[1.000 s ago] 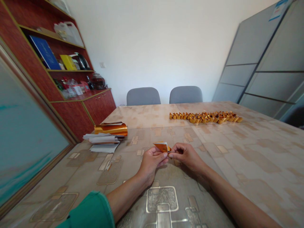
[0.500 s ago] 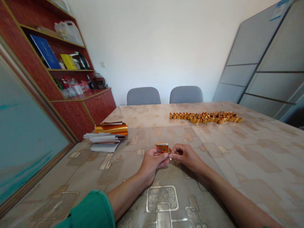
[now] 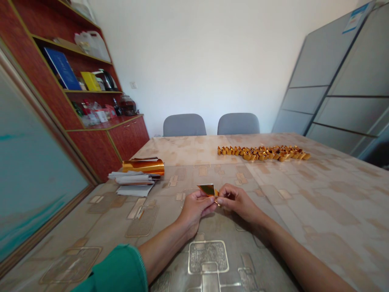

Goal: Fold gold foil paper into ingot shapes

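Note:
A small sheet of gold foil paper (image 3: 207,189), partly folded, is held up between both hands above the table. My left hand (image 3: 196,207) pinches it from the left, thumb on the near side. My right hand (image 3: 235,199) grips its right end between thumb and bent forefinger. The fingers hide the lower folds. At the left lies a pile of gold and white-backed foil sheets (image 3: 133,178), some of them curled. Farther back on the right stand rows of folded gold foil pieces (image 3: 264,153).
The table (image 3: 328,219) wears a patterned covering. Two grey chairs (image 3: 184,124) stand at its far edge. A red-brown shelf cabinet (image 3: 127,132) rises at the left, a grey sliding-door wardrobe (image 3: 306,73) at the right.
Both hands keep their hold on the foil paper, which has tilted slightly so its face looks darker. The whole view has shifted a little.

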A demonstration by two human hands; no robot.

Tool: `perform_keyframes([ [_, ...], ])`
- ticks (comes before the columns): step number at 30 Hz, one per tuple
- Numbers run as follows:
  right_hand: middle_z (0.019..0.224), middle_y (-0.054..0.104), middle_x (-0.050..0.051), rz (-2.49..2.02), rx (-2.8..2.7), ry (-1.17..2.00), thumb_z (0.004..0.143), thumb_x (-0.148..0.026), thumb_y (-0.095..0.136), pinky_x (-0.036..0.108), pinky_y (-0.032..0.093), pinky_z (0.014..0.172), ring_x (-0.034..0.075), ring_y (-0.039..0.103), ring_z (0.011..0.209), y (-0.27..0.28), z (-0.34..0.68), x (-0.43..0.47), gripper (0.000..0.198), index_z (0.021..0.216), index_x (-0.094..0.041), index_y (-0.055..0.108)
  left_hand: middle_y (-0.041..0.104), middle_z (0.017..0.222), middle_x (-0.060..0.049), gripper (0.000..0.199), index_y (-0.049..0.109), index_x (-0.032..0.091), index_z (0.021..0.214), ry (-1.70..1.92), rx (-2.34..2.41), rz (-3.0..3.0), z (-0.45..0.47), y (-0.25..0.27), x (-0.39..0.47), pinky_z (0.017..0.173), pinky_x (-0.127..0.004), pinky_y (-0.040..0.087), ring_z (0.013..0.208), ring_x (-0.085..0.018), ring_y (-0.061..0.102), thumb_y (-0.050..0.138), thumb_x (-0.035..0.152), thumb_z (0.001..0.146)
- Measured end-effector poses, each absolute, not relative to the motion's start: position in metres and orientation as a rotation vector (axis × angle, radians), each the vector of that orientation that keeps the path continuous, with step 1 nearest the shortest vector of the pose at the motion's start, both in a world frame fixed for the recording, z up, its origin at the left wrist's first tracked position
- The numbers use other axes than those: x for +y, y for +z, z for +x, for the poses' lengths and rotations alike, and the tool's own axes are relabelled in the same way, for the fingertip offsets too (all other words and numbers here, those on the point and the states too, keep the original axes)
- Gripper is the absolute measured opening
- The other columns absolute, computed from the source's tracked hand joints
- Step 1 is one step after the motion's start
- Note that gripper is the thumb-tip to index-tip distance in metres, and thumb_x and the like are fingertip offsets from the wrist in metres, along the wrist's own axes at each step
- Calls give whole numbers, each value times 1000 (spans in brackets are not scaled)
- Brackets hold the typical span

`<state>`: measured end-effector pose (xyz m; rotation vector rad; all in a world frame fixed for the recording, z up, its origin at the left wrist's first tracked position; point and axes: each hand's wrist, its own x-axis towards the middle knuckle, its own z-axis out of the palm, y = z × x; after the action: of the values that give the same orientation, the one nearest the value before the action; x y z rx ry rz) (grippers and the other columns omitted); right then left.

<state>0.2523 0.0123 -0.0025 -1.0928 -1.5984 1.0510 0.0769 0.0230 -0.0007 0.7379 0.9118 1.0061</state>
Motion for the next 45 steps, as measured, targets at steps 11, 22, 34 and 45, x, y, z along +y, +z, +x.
perform_keyframes([
  [11, 59, 52, -3, -1137, -1375, 1219, 75, -48, 77, 26, 27, 50, 12, 39, 53, -11, 247, 11, 33, 71, -21, 59, 76, 78, -8, 25, 70, 10, 85, 1012, 915, 714, 78, -1, 22, 62, -18, 60, 62, -11, 71, 88, 6, 68],
  [22, 69, 55, -3, -985, -1234, 1328, 73, -50, 81, 26, 28, 50, 12, 43, 55, -7, 245, 8, 39, 88, -24, 56, 74, 75, -6, 24, 67, 11, 80, 1061, 938, 706, 81, -1, 25, 59, -16, 58, 59, -9, 69, 88, 7, 68],
  [34, 67, 55, -6, -903, -1086, 1376, 67, -44, 87, 25, 29, 48, 11, 44, 52, -9, 240, 8, 49, 97, -26, 53, 72, 75, -4, 28, 68, 11, 80, 1096, 937, 713, 82, 1, 23, 60, -17, 58, 62, -10, 68, 90, 8, 63],
  [45, 63, 52, -8, -881, -1070, 1382, 66, -41, 87, 24, 24, 44, 9, 37, 46, -16, 243, 11, 51, 95, -26, 49, 72, 74, -4, 35, 66, 11, 82, 1096, 934, 769, 80, 4, 23, 58, -17, 55, 59, -10, 67, 92, 14, 58],
])
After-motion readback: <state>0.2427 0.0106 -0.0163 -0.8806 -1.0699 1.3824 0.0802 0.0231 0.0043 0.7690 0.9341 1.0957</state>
